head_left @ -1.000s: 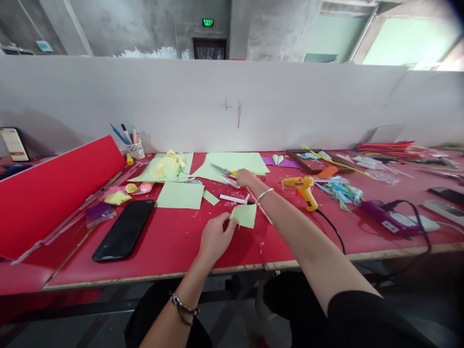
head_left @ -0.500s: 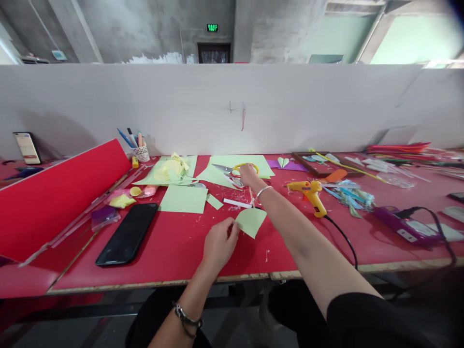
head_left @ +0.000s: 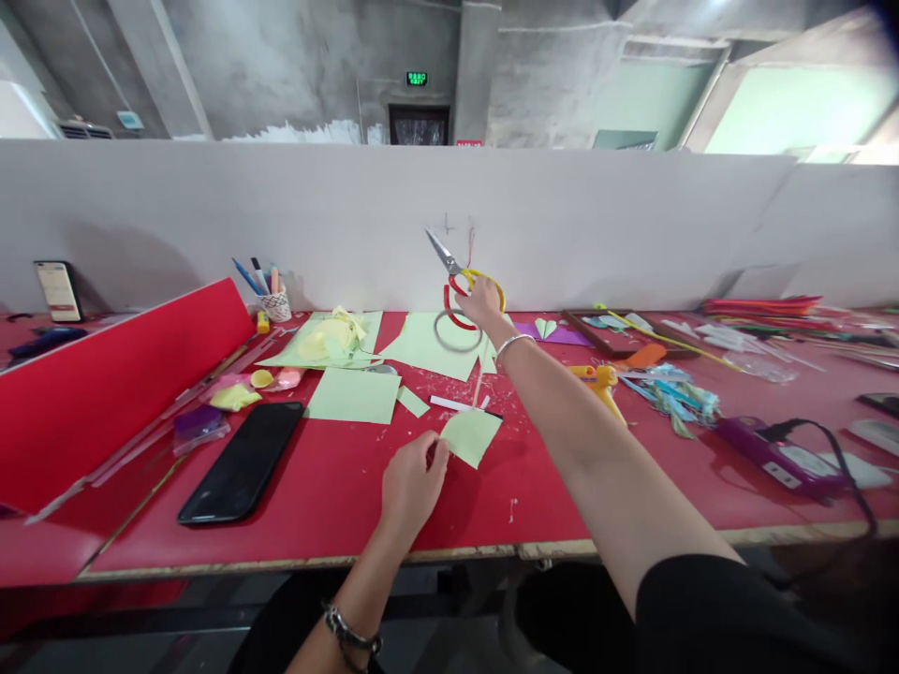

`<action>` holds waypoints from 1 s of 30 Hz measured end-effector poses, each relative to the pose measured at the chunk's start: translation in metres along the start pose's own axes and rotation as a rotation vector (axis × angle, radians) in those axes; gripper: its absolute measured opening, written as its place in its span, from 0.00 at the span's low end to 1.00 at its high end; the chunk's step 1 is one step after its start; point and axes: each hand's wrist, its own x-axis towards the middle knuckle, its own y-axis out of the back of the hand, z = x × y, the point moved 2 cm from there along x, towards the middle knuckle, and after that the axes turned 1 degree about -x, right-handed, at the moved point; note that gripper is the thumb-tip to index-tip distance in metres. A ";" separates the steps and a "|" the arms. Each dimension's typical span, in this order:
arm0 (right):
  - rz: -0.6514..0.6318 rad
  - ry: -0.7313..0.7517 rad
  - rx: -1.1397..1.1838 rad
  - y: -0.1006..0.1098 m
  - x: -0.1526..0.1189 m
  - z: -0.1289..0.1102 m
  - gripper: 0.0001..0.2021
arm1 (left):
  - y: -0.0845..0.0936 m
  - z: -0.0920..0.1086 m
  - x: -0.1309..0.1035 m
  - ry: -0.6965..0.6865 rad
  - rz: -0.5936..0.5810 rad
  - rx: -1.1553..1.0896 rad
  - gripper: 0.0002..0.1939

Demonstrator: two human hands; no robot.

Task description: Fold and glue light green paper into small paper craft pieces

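My right hand (head_left: 483,304) is closed on the yellow and red handles of a pair of scissors (head_left: 447,255), raised above the table with the blades pointing up and to the left. A roll of tape (head_left: 456,332) shows just below the handles. My left hand (head_left: 414,477) pinches the left edge of a small pale green paper piece (head_left: 473,438) with a curved top, near the table's front. Behind that piece lies a white pen (head_left: 449,403). Larger green sheets (head_left: 432,342) lie further back, and a green rectangle (head_left: 353,395) lies to the left.
A black phone (head_left: 243,462) and a leaning red board (head_left: 119,384) are at the left. A yellow glue gun (head_left: 602,379), partly behind my right forearm, a purple power strip (head_left: 787,459) and blue tassels (head_left: 670,393) are at the right. A pen cup (head_left: 275,304) stands behind.
My right hand has lifted the scissors off the green sheets, up and toward the wall. My left hand and the paper piece appear slightly further left, and the camera view has shifted a little.
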 end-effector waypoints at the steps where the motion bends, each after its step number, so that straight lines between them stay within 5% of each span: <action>1: 0.034 -0.046 0.036 -0.001 0.000 0.002 0.15 | 0.000 0.000 0.000 0.001 -0.001 0.008 0.15; 11: 0.277 -0.191 0.311 0.013 0.018 0.001 0.16 | -0.004 -0.001 0.002 0.006 -0.016 0.173 0.14; 18: 0.360 0.039 0.653 0.061 0.011 -0.025 0.18 | -0.003 0.000 0.002 -0.006 0.008 0.123 0.13; 21: 0.200 0.170 0.814 0.093 -0.033 -0.031 0.21 | 0.001 0.000 0.003 -0.006 0.031 0.100 0.13; 24: -0.070 0.156 1.035 0.117 -0.106 -0.028 0.20 | 0.010 0.000 0.005 -0.012 0.077 0.054 0.14; 30: -0.498 -0.031 1.238 0.118 -0.230 -0.004 0.19 | 0.037 -0.001 0.018 -0.086 0.182 -0.160 0.14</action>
